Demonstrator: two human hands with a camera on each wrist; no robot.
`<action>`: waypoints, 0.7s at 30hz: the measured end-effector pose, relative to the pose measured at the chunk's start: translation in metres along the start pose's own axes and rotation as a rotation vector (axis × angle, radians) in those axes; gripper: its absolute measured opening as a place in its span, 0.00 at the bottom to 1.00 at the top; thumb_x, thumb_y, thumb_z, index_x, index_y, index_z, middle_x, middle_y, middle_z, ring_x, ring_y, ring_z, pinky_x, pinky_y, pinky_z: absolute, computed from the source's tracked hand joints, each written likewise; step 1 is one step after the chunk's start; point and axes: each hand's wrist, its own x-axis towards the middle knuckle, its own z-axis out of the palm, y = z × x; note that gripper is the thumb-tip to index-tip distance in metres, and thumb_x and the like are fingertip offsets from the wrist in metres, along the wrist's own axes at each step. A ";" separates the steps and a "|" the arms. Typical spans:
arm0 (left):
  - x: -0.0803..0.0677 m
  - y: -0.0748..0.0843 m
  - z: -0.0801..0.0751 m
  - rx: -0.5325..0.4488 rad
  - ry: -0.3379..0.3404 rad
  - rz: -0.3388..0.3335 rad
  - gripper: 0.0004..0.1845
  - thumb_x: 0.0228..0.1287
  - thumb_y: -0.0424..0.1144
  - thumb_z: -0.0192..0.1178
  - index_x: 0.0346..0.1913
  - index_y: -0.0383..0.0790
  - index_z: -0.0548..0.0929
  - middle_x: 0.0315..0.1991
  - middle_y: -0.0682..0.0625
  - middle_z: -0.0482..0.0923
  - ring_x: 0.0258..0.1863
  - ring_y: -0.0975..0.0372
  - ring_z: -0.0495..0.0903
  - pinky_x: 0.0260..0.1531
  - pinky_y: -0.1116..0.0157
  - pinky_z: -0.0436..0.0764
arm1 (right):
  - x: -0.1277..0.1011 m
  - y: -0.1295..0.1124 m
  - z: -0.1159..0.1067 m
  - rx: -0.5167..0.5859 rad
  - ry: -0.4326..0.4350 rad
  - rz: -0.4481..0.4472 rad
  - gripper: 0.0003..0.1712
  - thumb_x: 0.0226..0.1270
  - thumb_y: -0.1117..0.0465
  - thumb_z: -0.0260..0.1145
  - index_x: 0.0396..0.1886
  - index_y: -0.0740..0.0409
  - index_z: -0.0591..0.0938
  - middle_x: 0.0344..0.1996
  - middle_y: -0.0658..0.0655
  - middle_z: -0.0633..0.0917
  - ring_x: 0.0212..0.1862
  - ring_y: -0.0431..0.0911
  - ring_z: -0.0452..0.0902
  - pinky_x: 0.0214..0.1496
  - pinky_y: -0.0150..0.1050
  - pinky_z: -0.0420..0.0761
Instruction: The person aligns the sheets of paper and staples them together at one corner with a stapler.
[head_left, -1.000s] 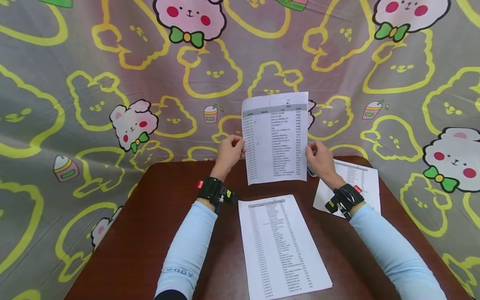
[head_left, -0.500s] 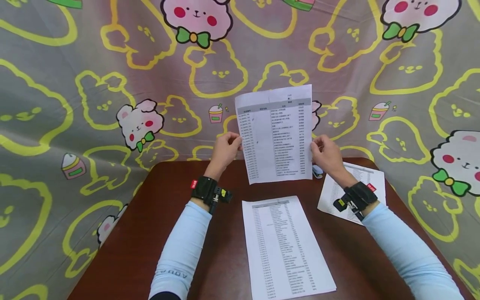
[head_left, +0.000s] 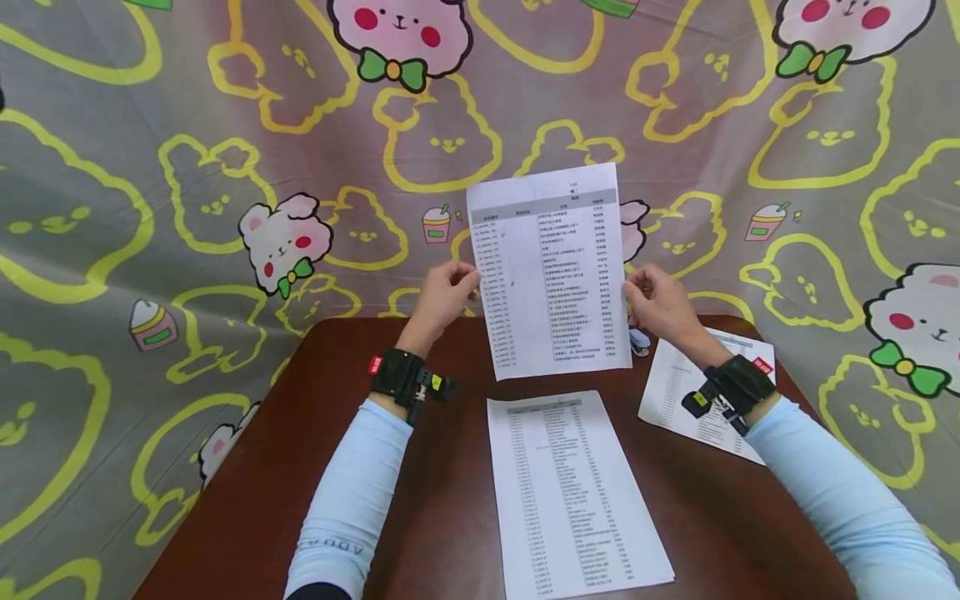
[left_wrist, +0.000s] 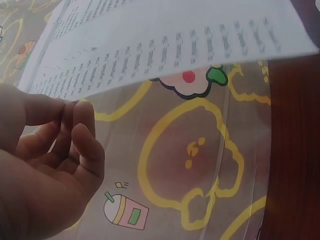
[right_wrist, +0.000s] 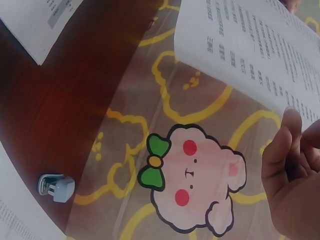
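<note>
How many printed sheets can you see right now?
3: the held sheet, pinched by left hand and right hand; one flat at table centre; one under the right wrist.

A printed sheet (head_left: 549, 271) was held upright above the far edge of the table (head_left: 315, 450), between the left hand (head_left: 442, 296) at its left edge and the right hand (head_left: 660, 304) at its right edge. A second sheet (head_left: 573, 492) was laid flat on the table directly before it. A third sheet (head_left: 693, 404) was laid to the right, under the right forearm. A small stapler (head_left: 639, 340) was placed just behind that sheet. A patterned cloth (head_left: 225, 167) was hung behind the table.
</note>
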 end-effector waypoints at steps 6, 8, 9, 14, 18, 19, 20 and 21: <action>0.001 -0.003 -0.004 0.000 -0.027 -0.003 0.12 0.72 0.42 0.55 0.44 0.35 0.80 0.42 0.39 0.79 0.38 0.53 0.80 0.30 0.67 0.73 | 0.001 0.001 -0.004 0.035 -0.050 0.010 0.12 0.75 0.57 0.55 0.45 0.64 0.74 0.29 0.63 0.80 0.21 0.48 0.76 0.21 0.35 0.75; 0.000 -0.004 -0.005 0.010 -0.036 0.004 0.12 0.72 0.42 0.56 0.44 0.35 0.80 0.41 0.38 0.80 0.37 0.53 0.80 0.30 0.67 0.73 | -0.001 0.000 -0.005 0.054 -0.065 0.017 0.11 0.74 0.58 0.56 0.45 0.63 0.74 0.29 0.63 0.80 0.21 0.48 0.75 0.21 0.35 0.75; -0.001 -0.004 -0.006 0.016 -0.043 0.006 0.12 0.72 0.42 0.56 0.44 0.35 0.81 0.40 0.38 0.80 0.36 0.53 0.79 0.30 0.66 0.74 | -0.002 0.000 -0.006 0.070 -0.073 0.020 0.10 0.74 0.59 0.56 0.45 0.63 0.74 0.29 0.63 0.80 0.21 0.49 0.75 0.22 0.35 0.75; -0.006 -0.004 -0.009 0.039 -0.082 0.014 0.12 0.72 0.43 0.56 0.44 0.37 0.82 0.36 0.43 0.79 0.34 0.57 0.77 0.30 0.65 0.76 | -0.005 -0.002 -0.010 0.124 -0.133 0.037 0.11 0.75 0.59 0.56 0.46 0.64 0.74 0.32 0.64 0.80 0.22 0.48 0.75 0.23 0.35 0.75; -0.007 -0.003 -0.011 0.048 -0.102 0.002 0.12 0.71 0.44 0.56 0.44 0.38 0.82 0.36 0.44 0.79 0.36 0.53 0.78 0.31 0.64 0.76 | -0.006 -0.003 -0.014 0.139 -0.172 0.064 0.14 0.76 0.56 0.55 0.47 0.64 0.74 0.33 0.64 0.80 0.24 0.49 0.76 0.24 0.35 0.76; -0.007 -0.003 -0.011 0.047 -0.107 -0.005 0.12 0.71 0.44 0.56 0.45 0.39 0.82 0.37 0.42 0.80 0.37 0.51 0.79 0.32 0.63 0.77 | -0.007 -0.003 -0.015 0.140 -0.181 0.066 0.15 0.76 0.56 0.55 0.47 0.64 0.73 0.33 0.64 0.79 0.24 0.49 0.76 0.24 0.35 0.76; -0.008 -0.003 -0.011 0.043 -0.113 -0.012 0.13 0.70 0.45 0.56 0.45 0.39 0.82 0.38 0.41 0.80 0.38 0.50 0.79 0.34 0.62 0.77 | -0.007 -0.003 -0.015 0.144 -0.187 0.073 0.15 0.76 0.55 0.55 0.47 0.64 0.73 0.32 0.64 0.79 0.24 0.49 0.76 0.24 0.36 0.77; -0.008 -0.004 -0.012 0.038 -0.119 -0.018 0.13 0.70 0.45 0.56 0.45 0.39 0.82 0.39 0.41 0.80 0.39 0.49 0.80 0.35 0.60 0.78 | -0.007 -0.003 -0.016 0.150 -0.194 0.076 0.15 0.75 0.55 0.56 0.47 0.64 0.74 0.32 0.64 0.79 0.25 0.50 0.77 0.24 0.36 0.77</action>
